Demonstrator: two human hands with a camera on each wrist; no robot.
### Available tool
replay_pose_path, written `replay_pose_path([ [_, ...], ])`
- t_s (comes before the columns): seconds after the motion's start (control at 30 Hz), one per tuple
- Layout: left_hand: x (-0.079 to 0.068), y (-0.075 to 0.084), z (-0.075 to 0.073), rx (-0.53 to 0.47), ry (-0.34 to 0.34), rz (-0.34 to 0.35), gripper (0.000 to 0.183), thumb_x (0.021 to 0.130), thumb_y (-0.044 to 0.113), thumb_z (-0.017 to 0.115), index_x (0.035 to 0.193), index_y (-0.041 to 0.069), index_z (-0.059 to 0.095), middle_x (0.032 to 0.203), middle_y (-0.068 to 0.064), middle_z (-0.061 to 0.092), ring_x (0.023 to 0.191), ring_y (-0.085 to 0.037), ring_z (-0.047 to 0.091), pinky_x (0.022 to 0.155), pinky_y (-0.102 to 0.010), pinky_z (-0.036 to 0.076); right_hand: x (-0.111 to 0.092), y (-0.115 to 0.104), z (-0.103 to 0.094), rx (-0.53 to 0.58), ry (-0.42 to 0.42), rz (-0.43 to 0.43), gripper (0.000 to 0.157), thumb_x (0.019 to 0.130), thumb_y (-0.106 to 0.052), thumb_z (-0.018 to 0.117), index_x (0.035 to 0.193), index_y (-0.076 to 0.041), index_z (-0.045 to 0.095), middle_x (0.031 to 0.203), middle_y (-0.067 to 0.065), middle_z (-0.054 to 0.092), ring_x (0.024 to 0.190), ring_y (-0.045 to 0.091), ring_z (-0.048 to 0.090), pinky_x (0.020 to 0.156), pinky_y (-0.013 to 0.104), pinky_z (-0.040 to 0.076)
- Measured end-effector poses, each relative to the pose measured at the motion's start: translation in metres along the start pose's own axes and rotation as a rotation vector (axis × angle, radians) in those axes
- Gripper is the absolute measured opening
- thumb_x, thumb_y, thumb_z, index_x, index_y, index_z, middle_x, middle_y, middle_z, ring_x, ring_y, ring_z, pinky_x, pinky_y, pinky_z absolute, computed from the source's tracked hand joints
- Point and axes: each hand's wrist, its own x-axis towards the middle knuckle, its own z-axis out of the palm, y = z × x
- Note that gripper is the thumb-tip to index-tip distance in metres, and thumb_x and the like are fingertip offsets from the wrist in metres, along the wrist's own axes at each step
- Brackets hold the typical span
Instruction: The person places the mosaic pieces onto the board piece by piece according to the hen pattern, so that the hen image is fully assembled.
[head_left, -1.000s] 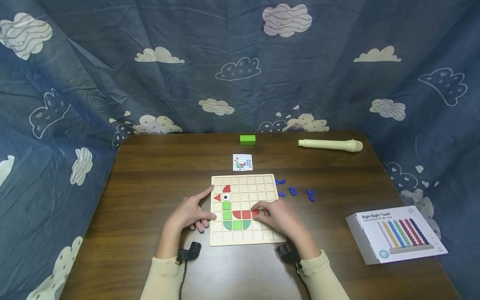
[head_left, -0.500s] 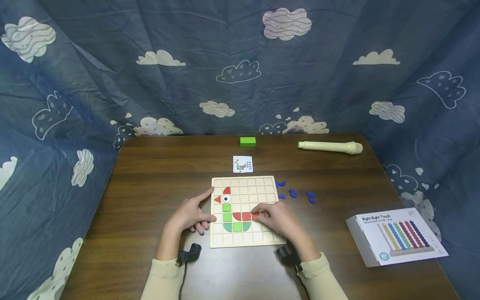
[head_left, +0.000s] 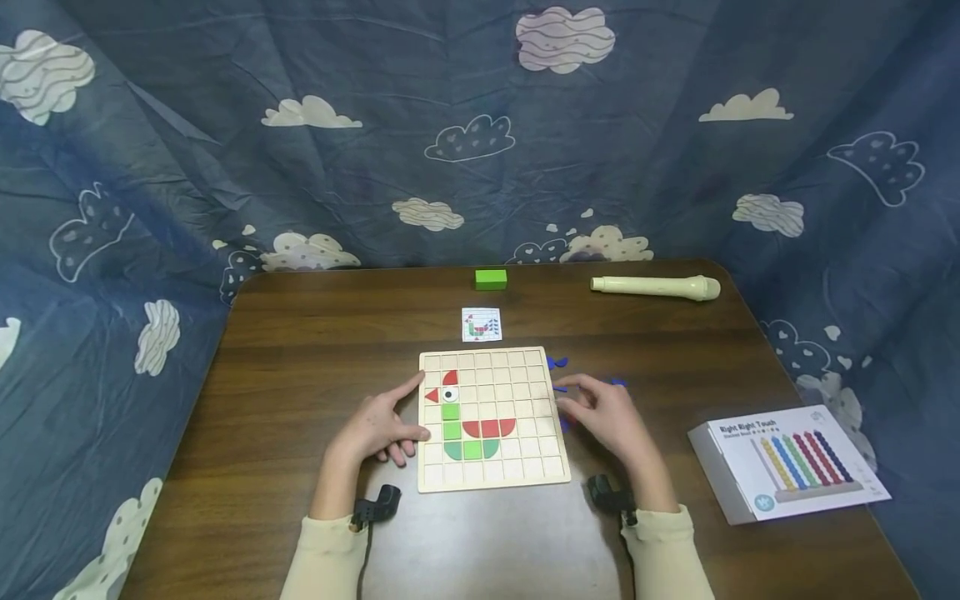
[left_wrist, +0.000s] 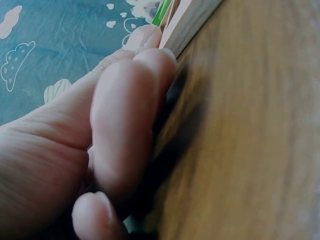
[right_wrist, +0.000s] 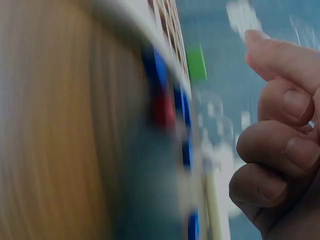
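Note:
A pale wooden grid board (head_left: 528, 467) lies on the table, bearing a bird-like figure of red and green pieces. My left hand (head_left: 375, 429) touches the board's left edge with spread thumb and index finger; the left wrist view shows its fingertips close to that edge. A red quarter-round piece (head_left: 507, 427) ends the red row. Just past the board's right edge, my right hand (head_left: 611, 417) hovers around blue pieces (head_left: 561, 362), partly hiding them. Its thumb and index finger are apart, with nothing visible between them. In the right wrist view the other fingers (right_wrist: 270, 150) curl loosely.
A small picture card (head_left: 481, 325) lies behind the board, with a green block (head_left: 491, 280) farther back. A cream microphone-shaped stick (head_left: 656, 287) lies at the back right. A white toy box (head_left: 795, 462) stands at the right.
My right hand has let go of the red quarter-round piece, which stays on the board, and moved right to the blue pieces. The left hand keeps its place at the board's edge.

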Motion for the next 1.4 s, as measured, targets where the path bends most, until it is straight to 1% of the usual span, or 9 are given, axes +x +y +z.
replay_pose_path([
  [0.07, 0.000, 0.000, 0.000, 0.000, -0.003, -0.006, 0.102, 0.085, 0.027, 0.092, 0.164, 0.049, 0.032, 0.066, -0.011, 0.073, 0.048, -0.019, 0.069, 0.044, -0.024, 0.043, -0.004, 0.014, -0.011, -0.010, -0.007, 0.061, 0.031, 0.096, -0.024, 0.080, 0.125, -0.015, 0.075, 0.064, -0.004, 0.048, 0.056, 0.011, 0.041, 0.056, 0.027, 0.037],
  [0.17, 0.000, 0.001, 0.000, 0.001, -0.002, -0.009, 0.102, 0.085, 0.027, 0.092, 0.164, 0.050, 0.032, 0.066, -0.011, 0.073, 0.048, -0.019, 0.069, 0.044, -0.024, 0.044, -0.010, 0.028, -0.019, -0.023, -0.105, 0.128, 0.037, 0.096, -0.029, 0.080, 0.131, -0.017, 0.072, 0.067, -0.004, 0.051, 0.059, 0.012, 0.044, 0.056, 0.028, 0.038],
  [0.33, 0.001, 0.000, 0.000, 0.008, 0.005, -0.006, 0.101, 0.085, 0.028, 0.092, 0.164, 0.050, 0.032, 0.066, -0.011, 0.073, 0.049, -0.019, 0.069, 0.044, -0.024, 0.043, -0.014, 0.034, -0.020, -0.047, -0.224, 0.114, 0.040, 0.095, -0.033, 0.081, 0.131, -0.020, 0.073, 0.069, -0.004, 0.054, 0.061, 0.012, 0.047, 0.055, 0.028, 0.037],
  [0.6, 0.002, -0.002, 0.000, 0.006, -0.012, -0.005, 0.103, 0.084, 0.029, 0.092, 0.165, 0.049, 0.031, 0.066, -0.012, 0.074, 0.050, -0.021, 0.071, 0.045, -0.025, 0.046, -0.011, 0.032, -0.016, -0.130, -0.184, 0.115, 0.023, 0.096, -0.031, 0.080, 0.115, -0.020, 0.077, 0.067, -0.005, 0.053, 0.061, 0.011, 0.047, 0.056, 0.027, 0.036],
  [0.9, 0.001, -0.003, -0.001, 0.001, -0.013, -0.002, 0.103, 0.084, 0.029, 0.092, 0.164, 0.050, 0.032, 0.066, -0.012, 0.074, 0.050, -0.021, 0.071, 0.045, -0.025, 0.045, -0.011, 0.031, -0.012, -0.112, -0.119, 0.103, 0.023, 0.097, -0.022, 0.078, 0.119, -0.015, 0.078, 0.065, -0.005, 0.050, 0.061, 0.011, 0.045, 0.055, 0.025, 0.033],
  [1.03, 0.001, -0.003, -0.001, 0.001, -0.004, 0.005, 0.101, 0.085, 0.028, 0.092, 0.164, 0.050, 0.033, 0.066, -0.012, 0.073, 0.049, -0.020, 0.070, 0.044, -0.025, 0.044, -0.012, 0.011, -0.006, -0.053, -0.113, 0.040, 0.023, 0.096, -0.022, 0.079, 0.118, -0.016, 0.078, 0.063, -0.007, 0.049, 0.058, 0.009, 0.044, 0.055, 0.024, 0.035],
  [1.17, 0.000, -0.003, -0.001, 0.008, 0.000, 0.004, 0.101, 0.085, 0.029, 0.092, 0.164, 0.050, 0.033, 0.066, -0.011, 0.074, 0.049, -0.020, 0.070, 0.044, -0.025, 0.044, -0.016, -0.029, 0.016, -0.010, -0.149, -0.132, 0.017, 0.094, -0.021, 0.082, 0.111, -0.018, 0.080, 0.060, -0.012, 0.046, 0.055, 0.001, 0.040, 0.054, 0.021, 0.034],
  [1.3, 0.000, -0.002, -0.001, 0.016, 0.004, 0.005, 0.101, 0.085, 0.030, 0.092, 0.164, 0.049, 0.033, 0.065, -0.011, 0.074, 0.050, -0.020, 0.071, 0.044, -0.025, 0.044, -0.022, -0.065, 0.044, -0.021, -0.255, -0.268, 0.012, 0.095, -0.023, 0.081, 0.107, -0.020, 0.081, 0.059, -0.016, 0.042, 0.054, -0.004, 0.035, 0.053, 0.018, 0.030],
  [1.4, 0.000, -0.002, -0.001, 0.016, 0.003, 0.007, 0.100, 0.085, 0.030, 0.092, 0.164, 0.049, 0.033, 0.065, -0.011, 0.074, 0.050, -0.020, 0.071, 0.044, -0.025, 0.045, -0.025, -0.079, 0.059, -0.086, -0.337, -0.299, 0.012, 0.096, -0.029, 0.080, 0.106, -0.023, 0.081, 0.059, -0.019, 0.040, 0.052, -0.005, 0.032, 0.052, 0.018, 0.026],
])
